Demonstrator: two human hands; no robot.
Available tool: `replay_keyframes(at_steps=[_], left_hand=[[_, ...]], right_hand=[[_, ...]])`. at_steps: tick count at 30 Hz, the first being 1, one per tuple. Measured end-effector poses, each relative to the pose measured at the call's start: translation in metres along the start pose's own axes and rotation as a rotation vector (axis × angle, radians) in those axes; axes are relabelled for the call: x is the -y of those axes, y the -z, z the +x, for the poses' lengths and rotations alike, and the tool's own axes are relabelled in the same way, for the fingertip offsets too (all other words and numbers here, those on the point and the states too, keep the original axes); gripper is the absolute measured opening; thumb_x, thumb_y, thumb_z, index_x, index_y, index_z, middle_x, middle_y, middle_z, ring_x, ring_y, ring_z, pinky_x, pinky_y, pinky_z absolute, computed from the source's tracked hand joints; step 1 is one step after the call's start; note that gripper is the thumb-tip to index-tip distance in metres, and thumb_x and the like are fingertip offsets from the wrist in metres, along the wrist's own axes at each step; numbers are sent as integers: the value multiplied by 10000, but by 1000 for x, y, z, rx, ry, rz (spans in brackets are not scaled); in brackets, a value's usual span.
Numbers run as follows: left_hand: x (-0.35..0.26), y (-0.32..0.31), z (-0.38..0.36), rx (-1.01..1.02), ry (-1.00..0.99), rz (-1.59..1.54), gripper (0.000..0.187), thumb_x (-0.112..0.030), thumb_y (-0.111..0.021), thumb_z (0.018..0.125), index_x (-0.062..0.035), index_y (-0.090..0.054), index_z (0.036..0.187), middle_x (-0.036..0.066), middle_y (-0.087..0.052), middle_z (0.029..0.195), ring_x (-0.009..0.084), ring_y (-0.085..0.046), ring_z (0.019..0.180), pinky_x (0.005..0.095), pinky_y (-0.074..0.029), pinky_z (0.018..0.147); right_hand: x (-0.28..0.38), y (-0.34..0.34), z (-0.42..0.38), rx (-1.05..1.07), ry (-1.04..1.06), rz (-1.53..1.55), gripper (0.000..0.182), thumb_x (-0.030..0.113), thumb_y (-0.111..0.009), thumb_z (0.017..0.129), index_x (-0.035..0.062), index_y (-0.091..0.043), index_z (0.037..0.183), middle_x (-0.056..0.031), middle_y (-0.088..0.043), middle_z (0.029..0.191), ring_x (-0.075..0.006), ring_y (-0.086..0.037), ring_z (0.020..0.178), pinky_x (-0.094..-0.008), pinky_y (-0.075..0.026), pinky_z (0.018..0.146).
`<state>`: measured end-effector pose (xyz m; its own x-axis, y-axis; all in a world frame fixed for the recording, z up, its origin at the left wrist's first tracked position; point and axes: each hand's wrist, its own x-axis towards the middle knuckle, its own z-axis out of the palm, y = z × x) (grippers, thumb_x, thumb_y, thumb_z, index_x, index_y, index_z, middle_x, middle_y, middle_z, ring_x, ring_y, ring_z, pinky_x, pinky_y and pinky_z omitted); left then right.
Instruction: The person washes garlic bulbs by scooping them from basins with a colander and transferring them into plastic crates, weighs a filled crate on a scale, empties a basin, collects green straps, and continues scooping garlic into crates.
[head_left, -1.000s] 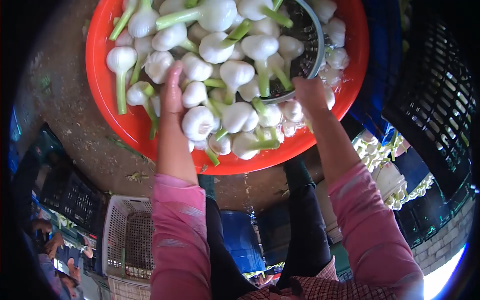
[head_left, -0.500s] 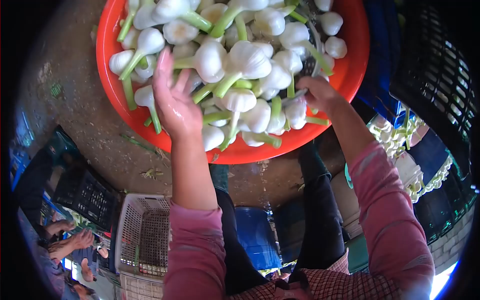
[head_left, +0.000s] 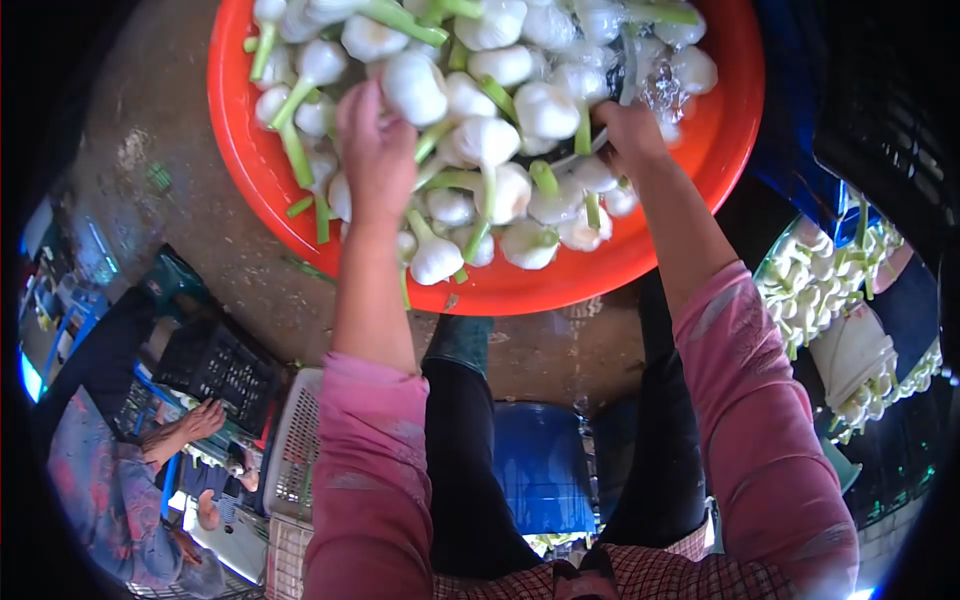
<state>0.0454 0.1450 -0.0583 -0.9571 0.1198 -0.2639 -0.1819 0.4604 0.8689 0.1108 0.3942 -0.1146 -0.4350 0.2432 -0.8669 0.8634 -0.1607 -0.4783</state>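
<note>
Many white garlic bulbs (head_left: 486,141) with cut green stems float in water in a round red tub (head_left: 480,297). My left hand (head_left: 380,160) is over the tub's left half. Its fingers are curled against a garlic bulb (head_left: 413,88) just beyond them, slightly blurred. At the right side of the tub, my right hand (head_left: 637,140) is closed round the rim of a dark strainer (head_left: 629,75). Most of that strainer is hidden by garlic and water. Bubbles stir the water beyond my right hand.
A blue bin (head_left: 540,470) stands between my legs. To the left, a pale plastic crate (head_left: 297,440) sits near a black crate (head_left: 225,370) and a co-worker's hand (head_left: 205,420). Heaped garlic (head_left: 815,275) lies at the right, below a black crate (head_left: 890,130).
My left hand has gone from spread fingers to curled ones against a bulb. My right hand, on the strainer, has moved slightly farther away. The water now bubbles, and the view has shifted.
</note>
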Motion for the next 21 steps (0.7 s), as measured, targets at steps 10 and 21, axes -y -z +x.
replay_keyframes(at_steps=[10, 21], left_hand=[[-65, -10, -25, -237, -118, -58, 274, -102, -457, 731, -8, -542, 974, 123, -505, 1024, 201, -493, 916, 260, -442, 687], [2, 26, 36, -62, 532, -967, 524, -366, -324, 849, -15, -308, 1238, 128, -398, 1210, 236, -409, 1084, 343, -300, 940]], right_hand=[[-26, 7, 6, 235, -134, 690, 175, 30, -491, 723, -17, -519, 890, -130, -566, 817, -238, -566, 715, -375, -473, 660], [4, 23, -105, 209, 286, 342, 449, -7, -428, 638, -39, -428, 1086, -37, -522, 884, -123, -495, 763, -238, -404, 673]])
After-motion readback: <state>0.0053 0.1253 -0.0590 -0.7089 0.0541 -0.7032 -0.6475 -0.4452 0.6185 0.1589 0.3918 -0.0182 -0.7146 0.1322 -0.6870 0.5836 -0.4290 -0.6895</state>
